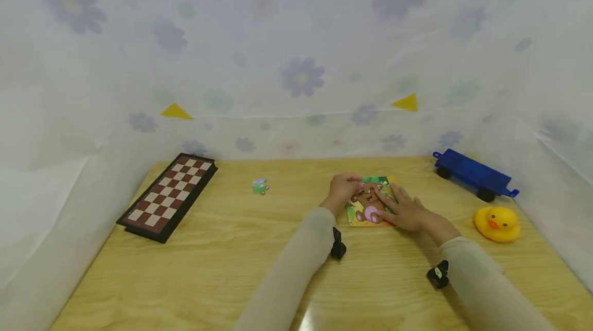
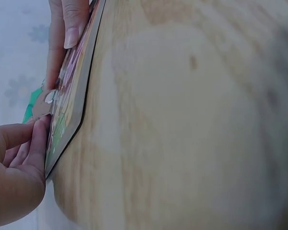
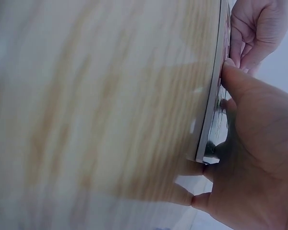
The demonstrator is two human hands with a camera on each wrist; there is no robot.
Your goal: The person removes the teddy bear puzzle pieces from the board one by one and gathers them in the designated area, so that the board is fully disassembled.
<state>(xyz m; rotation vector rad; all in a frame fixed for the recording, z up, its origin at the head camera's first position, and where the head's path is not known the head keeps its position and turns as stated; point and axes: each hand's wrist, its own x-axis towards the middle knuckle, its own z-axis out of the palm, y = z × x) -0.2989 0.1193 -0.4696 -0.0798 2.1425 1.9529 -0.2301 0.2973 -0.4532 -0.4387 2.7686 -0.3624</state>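
A jigsaw puzzle (image 1: 369,213) with a brown bear picture lies flat on the table, right of the middle. At its upper left edge my left hand (image 1: 344,189) pinches a brown and green puzzle piece (image 2: 41,104) between thumb and fingers; the left wrist view shows it tilted up from the board. My right hand (image 1: 406,211) lies with spread fingers over the puzzle's right side, thumb on the picture. One of its fingers reaches close to the raised piece. Much of that piece is hidden in the head view. Apart to the left lies a loose puzzle piece (image 1: 260,186).
On the left is a black-framed checkered board (image 1: 170,194). A blue toy wagon (image 1: 474,171) stands at the back right, with a yellow rubber duck (image 1: 497,224) in front of it. A pale flowered curtain (image 1: 259,53) surrounds the wooden table (image 1: 185,279).
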